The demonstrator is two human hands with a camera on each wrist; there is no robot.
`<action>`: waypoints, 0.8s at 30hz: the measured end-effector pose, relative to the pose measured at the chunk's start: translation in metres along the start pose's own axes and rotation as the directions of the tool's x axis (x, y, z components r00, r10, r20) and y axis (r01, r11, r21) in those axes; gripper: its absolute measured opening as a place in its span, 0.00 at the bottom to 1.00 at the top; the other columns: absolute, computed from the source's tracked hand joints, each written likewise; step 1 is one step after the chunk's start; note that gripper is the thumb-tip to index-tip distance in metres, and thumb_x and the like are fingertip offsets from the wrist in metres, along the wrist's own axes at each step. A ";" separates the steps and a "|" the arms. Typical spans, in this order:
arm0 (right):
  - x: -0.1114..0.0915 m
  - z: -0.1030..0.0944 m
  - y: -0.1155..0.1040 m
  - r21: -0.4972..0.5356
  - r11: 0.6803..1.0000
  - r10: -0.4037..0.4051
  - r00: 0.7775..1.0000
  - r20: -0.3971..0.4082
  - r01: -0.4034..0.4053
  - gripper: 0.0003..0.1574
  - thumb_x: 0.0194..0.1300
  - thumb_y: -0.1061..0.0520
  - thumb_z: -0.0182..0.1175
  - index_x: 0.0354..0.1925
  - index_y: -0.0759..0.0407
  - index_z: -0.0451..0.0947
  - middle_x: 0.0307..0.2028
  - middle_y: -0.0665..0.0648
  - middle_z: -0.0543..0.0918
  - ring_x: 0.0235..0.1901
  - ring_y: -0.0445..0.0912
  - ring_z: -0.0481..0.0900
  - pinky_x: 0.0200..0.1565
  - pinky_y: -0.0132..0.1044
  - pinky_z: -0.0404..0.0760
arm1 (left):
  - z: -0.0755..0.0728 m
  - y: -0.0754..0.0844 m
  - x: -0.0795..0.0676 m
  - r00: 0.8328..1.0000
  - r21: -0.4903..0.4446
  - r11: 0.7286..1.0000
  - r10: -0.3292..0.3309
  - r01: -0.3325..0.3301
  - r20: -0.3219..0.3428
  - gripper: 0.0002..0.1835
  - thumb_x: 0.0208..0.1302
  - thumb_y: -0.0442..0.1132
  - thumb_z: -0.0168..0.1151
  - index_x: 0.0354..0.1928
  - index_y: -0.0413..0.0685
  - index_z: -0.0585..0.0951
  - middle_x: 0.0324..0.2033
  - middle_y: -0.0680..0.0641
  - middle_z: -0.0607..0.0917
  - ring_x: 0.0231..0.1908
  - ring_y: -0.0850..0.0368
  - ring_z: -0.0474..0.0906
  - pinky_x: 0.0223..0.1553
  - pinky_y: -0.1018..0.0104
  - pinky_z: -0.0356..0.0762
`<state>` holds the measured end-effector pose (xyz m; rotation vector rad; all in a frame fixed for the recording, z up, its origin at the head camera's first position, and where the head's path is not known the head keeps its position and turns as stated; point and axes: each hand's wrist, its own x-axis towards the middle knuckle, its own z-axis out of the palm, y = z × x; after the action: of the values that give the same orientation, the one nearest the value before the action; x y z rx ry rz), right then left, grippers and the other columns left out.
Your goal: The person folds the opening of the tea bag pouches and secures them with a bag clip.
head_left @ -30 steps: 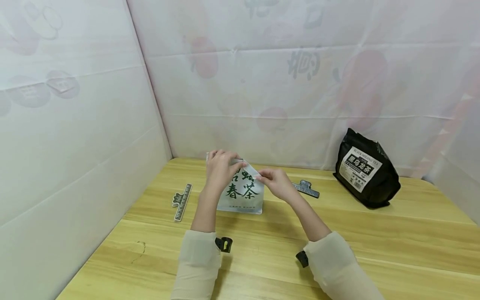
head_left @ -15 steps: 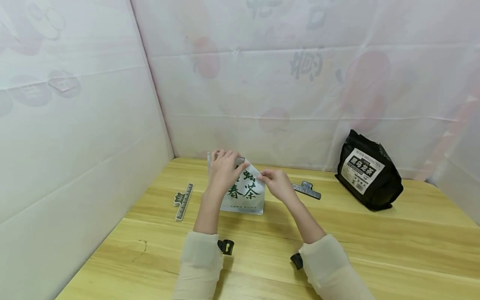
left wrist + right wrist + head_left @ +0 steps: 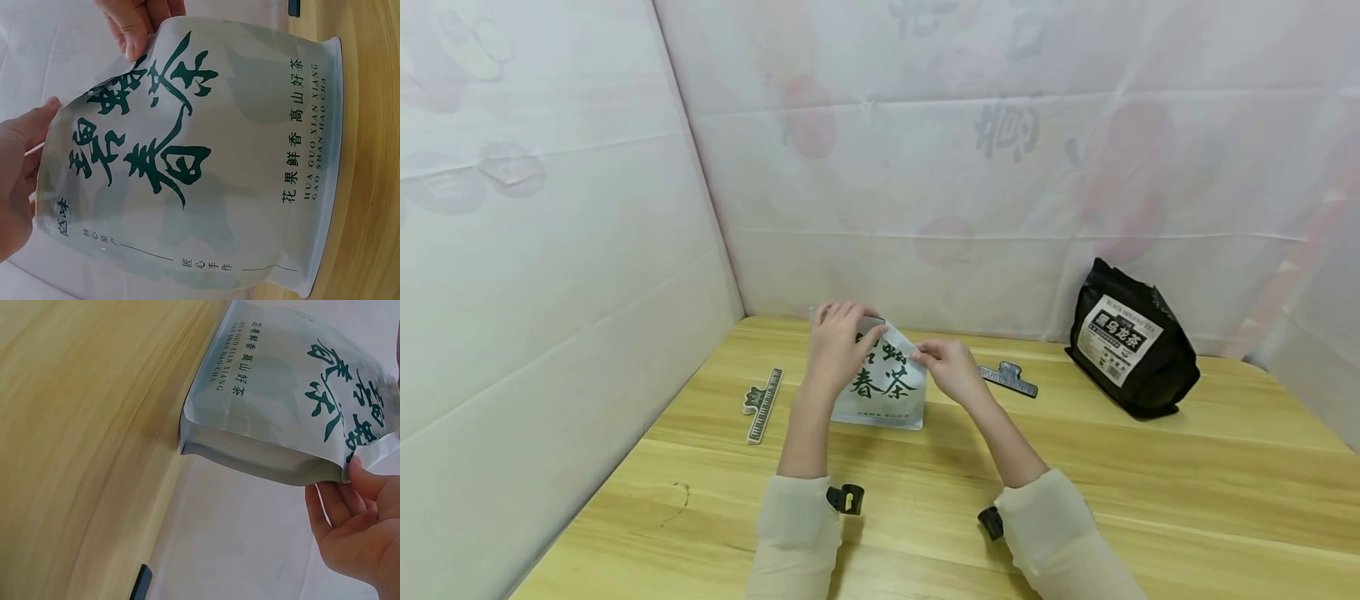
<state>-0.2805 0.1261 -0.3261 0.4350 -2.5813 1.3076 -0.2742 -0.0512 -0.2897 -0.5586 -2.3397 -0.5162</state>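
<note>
A pale green-white tea bag with large dark green characters stands upright on the table. My left hand grips its top edge, thumb on the front and the other fingers over the back. The bag's upper right corner is folded at a slant, and my right hand pinches it there. In the left wrist view the bag's front fills the middle, its top edge dipping between the two hands. The right wrist view shows the right thumb on the front of the bag, with fingers behind. What is inside is hidden.
A flat clip with piano-key markings lies left of the bag. A similar dark clip lies to the right, just past my right hand. Farther right stands a black oolong tea bag. Cloth walls enclose the table's back and sides.
My right forearm has swung slightly inward, to the left. Both hands keep their hold on the tea bag, and the fold looks nearly the same. The clips and black bag stay put.
</note>
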 end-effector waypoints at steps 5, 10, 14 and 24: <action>0.000 0.001 -0.001 0.002 1.000 0.022 1.000 0.000 -0.022 0.11 0.54 0.55 0.54 0.33 0.60 0.77 0.30 0.53 0.79 0.30 0.43 0.74 0.30 0.37 0.71 | -0.012 -0.006 -0.002 0.997 -0.053 0.996 -0.068 0.065 -0.046 0.16 0.53 0.53 0.50 0.37 0.51 0.74 0.36 0.55 0.75 0.43 0.59 0.66 0.53 0.61 0.43; 0.000 0.000 0.000 -0.017 1.000 0.024 1.000 0.000 -0.024 0.12 0.54 0.55 0.53 0.35 0.60 0.76 0.31 0.53 0.79 0.33 0.44 0.74 0.35 0.39 0.71 | -0.023 -0.020 -0.005 0.983 -0.144 0.976 -0.175 0.164 -0.064 0.17 0.54 0.52 0.48 0.39 0.47 0.73 0.38 0.53 0.75 0.43 0.58 0.66 0.52 0.61 0.47; 0.000 0.000 0.000 -0.018 1.000 0.024 1.000 0.003 -0.024 0.12 0.54 0.55 0.53 0.35 0.60 0.76 0.31 0.53 0.79 0.34 0.43 0.74 0.35 0.39 0.71 | -0.031 -0.031 -0.010 0.969 -0.164 0.962 -0.233 0.217 -0.085 0.18 0.55 0.52 0.47 0.40 0.47 0.73 0.37 0.52 0.75 0.42 0.57 0.67 0.49 0.62 0.54; 0.000 0.001 0.001 -0.002 1.000 0.024 1.000 0.008 -0.024 0.12 0.55 0.54 0.53 0.34 0.59 0.76 0.30 0.52 0.79 0.32 0.43 0.74 0.33 0.38 0.71 | -0.049 -0.068 -0.034 0.910 -0.170 0.897 -0.415 0.407 -0.014 0.18 0.56 0.53 0.46 0.39 0.47 0.73 0.39 0.50 0.72 0.40 0.53 0.67 0.36 0.60 0.66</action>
<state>-0.2807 0.1261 -0.3273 0.4117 -2.6019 1.3140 -0.2612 -0.1399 -0.2930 -0.1109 -2.3856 -0.9133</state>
